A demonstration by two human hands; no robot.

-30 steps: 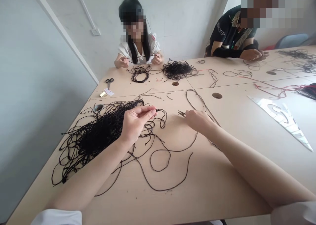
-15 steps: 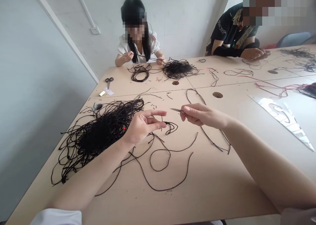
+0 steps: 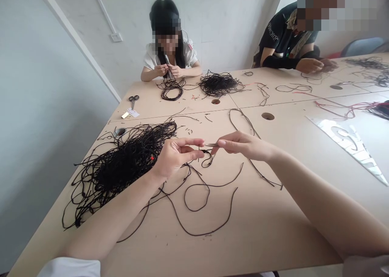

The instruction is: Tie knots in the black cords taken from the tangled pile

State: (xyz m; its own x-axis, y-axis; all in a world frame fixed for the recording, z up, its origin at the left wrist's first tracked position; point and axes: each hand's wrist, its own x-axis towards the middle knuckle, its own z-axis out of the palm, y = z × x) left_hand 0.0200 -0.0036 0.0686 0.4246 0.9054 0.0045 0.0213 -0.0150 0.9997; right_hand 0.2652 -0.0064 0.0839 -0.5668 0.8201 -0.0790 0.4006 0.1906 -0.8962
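Observation:
Near the middle of the table, my left hand (image 3: 179, 153) pinches a thin black cord (image 3: 208, 162) between thumb and fingertips, and a small knotted loop hangs to its right. My right hand (image 3: 240, 145) grips slim metal tweezers (image 3: 210, 145), whose tips point left and reach close to the left fingertips. A large tangled pile of black cords (image 3: 124, 163) lies to the left, partly behind my left forearm. Loose dark cord (image 3: 197, 233) curves over the table below both hands.
Across the table (image 3: 243, 252) a person in white (image 3: 148, 58) handles cord beside another black pile (image 3: 219, 83). A second person (image 3: 273, 41) works at the right. Scissors (image 3: 133, 102) lie far left; a clear triangular ruler (image 3: 352, 149) lies right.
My right hand has moved left, bringing the tweezers up to the left fingertips. My left hand has hardly moved. The person across has brought both hands together.

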